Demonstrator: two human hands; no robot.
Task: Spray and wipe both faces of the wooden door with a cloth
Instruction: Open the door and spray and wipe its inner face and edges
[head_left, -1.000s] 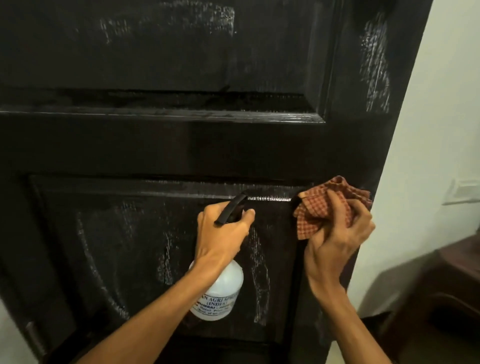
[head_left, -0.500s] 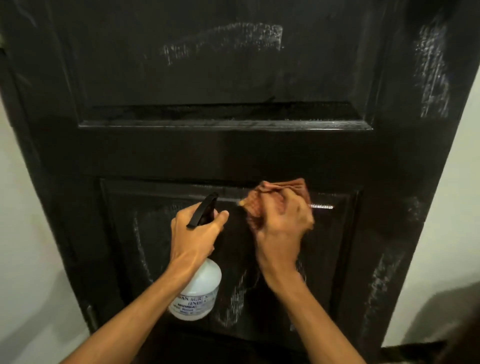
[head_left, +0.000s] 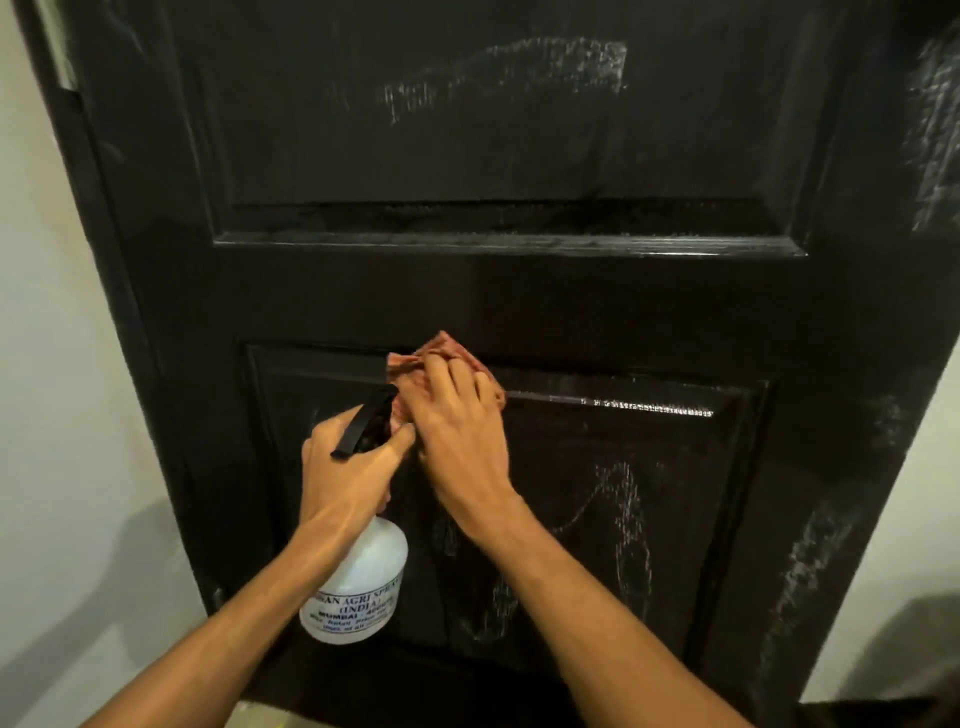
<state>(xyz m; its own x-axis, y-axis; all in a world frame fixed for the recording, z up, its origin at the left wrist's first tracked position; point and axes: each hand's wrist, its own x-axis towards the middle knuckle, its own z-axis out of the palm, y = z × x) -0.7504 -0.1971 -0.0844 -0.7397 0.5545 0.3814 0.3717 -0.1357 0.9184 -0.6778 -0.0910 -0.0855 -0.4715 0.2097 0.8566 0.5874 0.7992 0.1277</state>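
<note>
A dark, glossy wooden door (head_left: 519, 301) with raised panels fills the view, streaked with whitish wet marks. My right hand (head_left: 457, 431) presses a red checked cloth (head_left: 441, 353) against the top moulding of the lower panel, left of centre. My left hand (head_left: 348, 467) grips the neck of a white spray bottle (head_left: 358, 587) with a black trigger head (head_left: 369, 421), held just in front of the panel. The two hands touch at the thumb side. Most of the cloth is hidden under my right fingers.
Pale walls flank the door, one on the left (head_left: 57, 415) and one on the lower right (head_left: 904, 545). A dark shape sits at the bottom right corner (head_left: 883, 712). A strip of light floor (head_left: 260, 714) shows below the door.
My right hand slid the cloth leftward along the top edge of the lower panel, from the door's right side to beside the bottle. The view shifted right to left across the door.
</note>
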